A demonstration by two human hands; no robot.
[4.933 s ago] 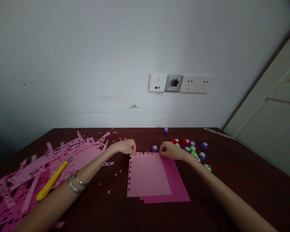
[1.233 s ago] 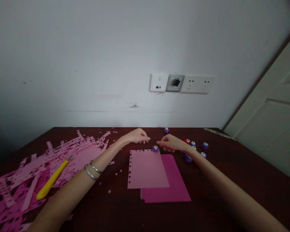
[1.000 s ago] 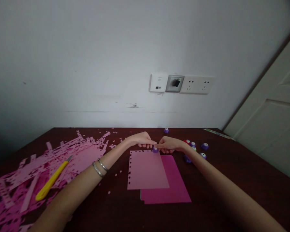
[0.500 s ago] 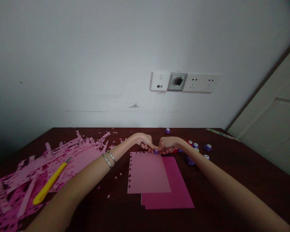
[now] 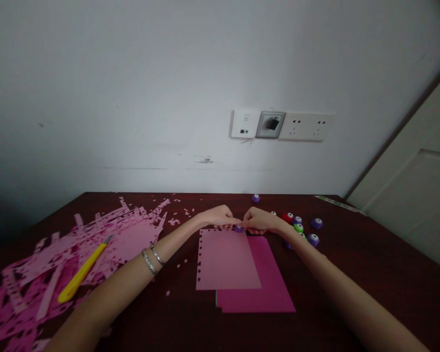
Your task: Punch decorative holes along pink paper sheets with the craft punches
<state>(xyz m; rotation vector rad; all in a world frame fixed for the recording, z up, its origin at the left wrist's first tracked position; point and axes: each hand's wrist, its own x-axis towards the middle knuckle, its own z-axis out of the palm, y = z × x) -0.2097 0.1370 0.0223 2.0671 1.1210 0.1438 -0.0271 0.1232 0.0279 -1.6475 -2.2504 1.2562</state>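
A light pink sheet [image 5: 225, 261] with punched holes along its left and top edges lies on a darker magenta sheet [image 5: 264, 288] on the dark wooden table [image 5: 352, 274]. My left hand [image 5: 216, 216] and my right hand [image 5: 258, 221] meet at the sheet's top right corner. Their fingertips close together on a small purple paper punch [image 5: 238, 228] that sits on the sheet's edge. The punch is mostly hidden by my fingers. Two bracelets circle my left wrist.
Several small punches, red [image 5: 288, 217], green [image 5: 298, 228] and purple [image 5: 317, 223], lie right of my right hand; one purple punch [image 5: 255, 198] sits by the wall. A yellow utility knife [image 5: 81, 274] rests on a heap of pink paper scraps [image 5: 40, 274] at left. Wall sockets [image 5: 282, 126] are above.
My left hand came over from the sheet's top left corner to the purple punch at the top right. Both hands have closed on it, and the view has shifted slightly.
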